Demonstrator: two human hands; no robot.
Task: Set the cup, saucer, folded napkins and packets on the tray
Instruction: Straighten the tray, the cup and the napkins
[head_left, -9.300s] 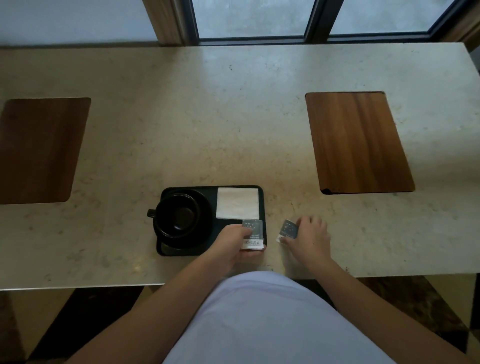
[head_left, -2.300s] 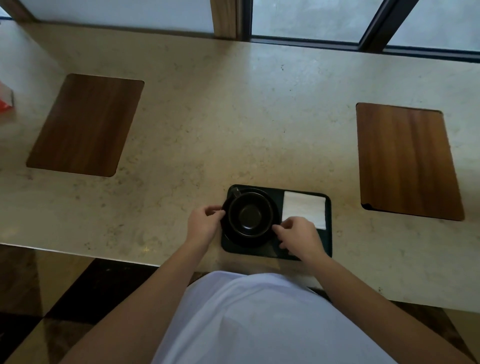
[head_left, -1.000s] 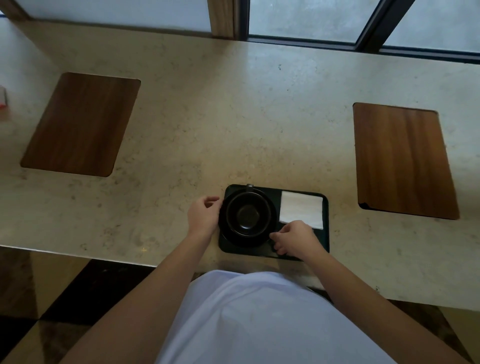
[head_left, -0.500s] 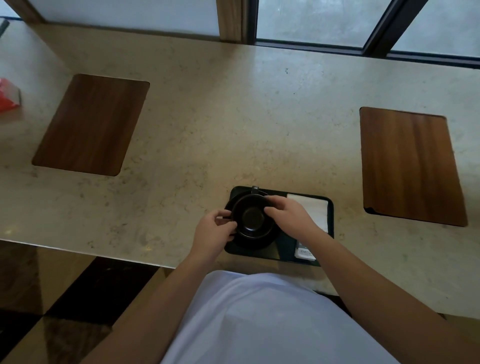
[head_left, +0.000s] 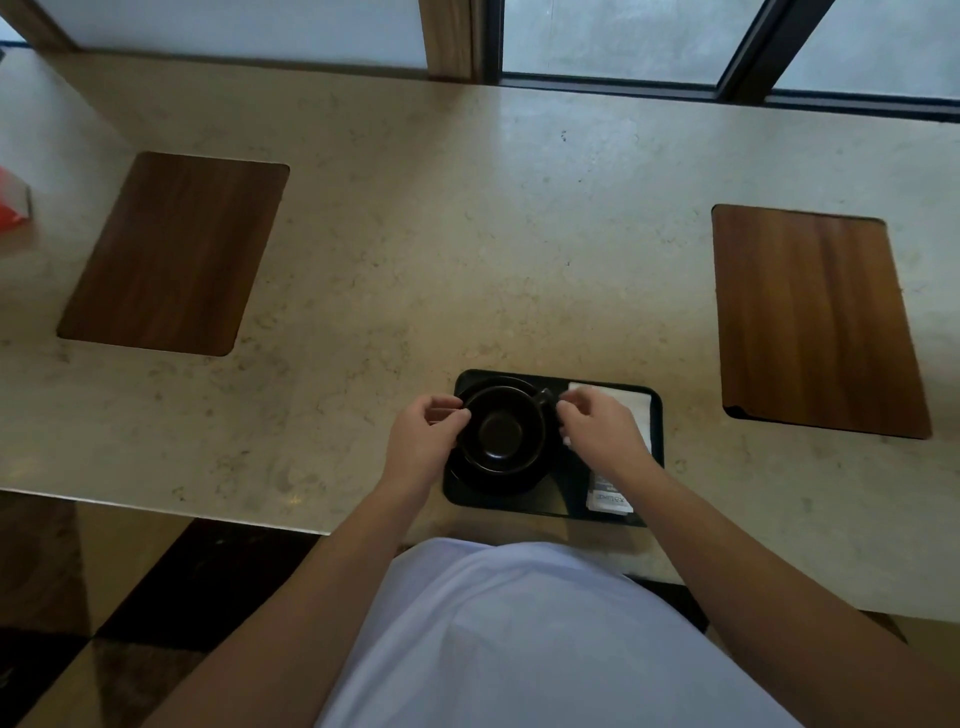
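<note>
Down near the bottom middle of the picture, a black tray (head_left: 655, 452) sits on a pale stone counter (head_left: 467, 249), close to the near edge. A black cup (head_left: 501, 431) stands on a black saucer (head_left: 493, 480) on the left half of the tray. The cup's little handle sticks out at its upper right. The person's left hand (head_left: 423, 441) is at the left side of the cup, with the fingertips curled against the rim, so it looks like it is grasping the cup. The right hand (head_left: 600, 434) is just to the right of the cup, up by the handle, with its fingers bent in a pinch. I cannot tell if it really has hold of the handle or is only touching it. A white folded napkin (head_left: 634, 410) lies on the right half of the tray, and the right hand hides part of it. Some small packets (head_left: 608, 500) lie at the tray's lower right corner, partly under the wrist. A brown wooden mat (head_left: 176, 254) lies on the counter at the upper left, and another wooden mat (head_left: 815, 322) lies at the right. A red thing (head_left: 13, 197) peeks in at the far left edge. Windows (head_left: 613, 36) run along the top.
</note>
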